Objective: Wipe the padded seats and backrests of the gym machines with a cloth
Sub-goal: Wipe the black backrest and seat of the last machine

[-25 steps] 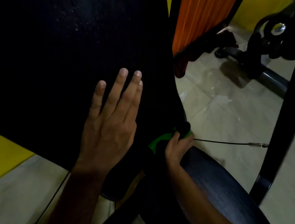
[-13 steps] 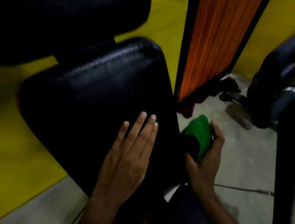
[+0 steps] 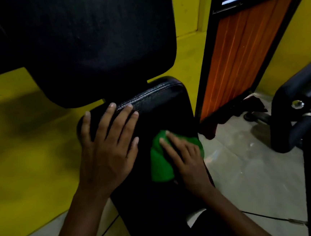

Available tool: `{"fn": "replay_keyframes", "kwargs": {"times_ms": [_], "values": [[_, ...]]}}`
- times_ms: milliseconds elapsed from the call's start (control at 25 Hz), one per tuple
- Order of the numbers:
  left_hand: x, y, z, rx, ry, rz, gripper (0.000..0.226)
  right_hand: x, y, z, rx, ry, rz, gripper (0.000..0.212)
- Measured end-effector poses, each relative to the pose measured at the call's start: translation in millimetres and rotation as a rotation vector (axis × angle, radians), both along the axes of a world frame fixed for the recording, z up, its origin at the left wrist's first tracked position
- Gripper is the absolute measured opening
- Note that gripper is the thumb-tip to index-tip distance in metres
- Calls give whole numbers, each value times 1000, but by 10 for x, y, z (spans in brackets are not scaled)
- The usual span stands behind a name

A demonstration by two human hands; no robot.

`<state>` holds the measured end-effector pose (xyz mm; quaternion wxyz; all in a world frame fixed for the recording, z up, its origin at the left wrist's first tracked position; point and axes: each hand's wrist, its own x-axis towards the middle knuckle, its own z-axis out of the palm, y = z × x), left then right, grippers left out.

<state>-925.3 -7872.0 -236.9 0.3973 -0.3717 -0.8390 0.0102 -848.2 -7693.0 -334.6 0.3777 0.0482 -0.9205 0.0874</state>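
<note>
The fingers of the left hand are lying wide and flat on the black backrest pad, with the tips reaching up near its top edge. This hand is holding nothing; it is just pressing on the pad to keep it steady.

The right hand is resting right beside it. Its fingers are lying straight over a green cloth and pushing it flat against the right side of the same pad, close to the right edge.

Above the pad, a bigger black pad is hanging, and it is dark and hard to see well. To the right, an orange panel is standing in a black frame, and another black padded machine is sitting on the pale floor.

I think the wiping of this backrest is under way. I cannot tell which parts are already clean. The top pad, the seat below and the other machine are most likely all waiting for their turn.
</note>
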Motion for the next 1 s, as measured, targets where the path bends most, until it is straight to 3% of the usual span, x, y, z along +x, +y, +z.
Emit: {"fn": "replay_keyframes", "kwargs": {"times_ms": [120,280,480,720,840,1000], "values": [[-8,-51,-25,-22,27,14,48,-72,31,37,82,86,19,47],[34,0,-122,-16,14,67,51,-439,20,497,-116,227,-99,52],[125,42,-241,13,-21,38,54,19,-111,-221,-53,41,-14,47],[201,48,-409,-27,-56,36,66,-265,-215,68,-196,202,-83,51],[239,32,-486,-31,-48,46,61,-13,-259,-526,-185,75,-79,39],[235,43,-534,-24,-20,48,61,202,-302,-829,-244,-50,-91,50]]}}
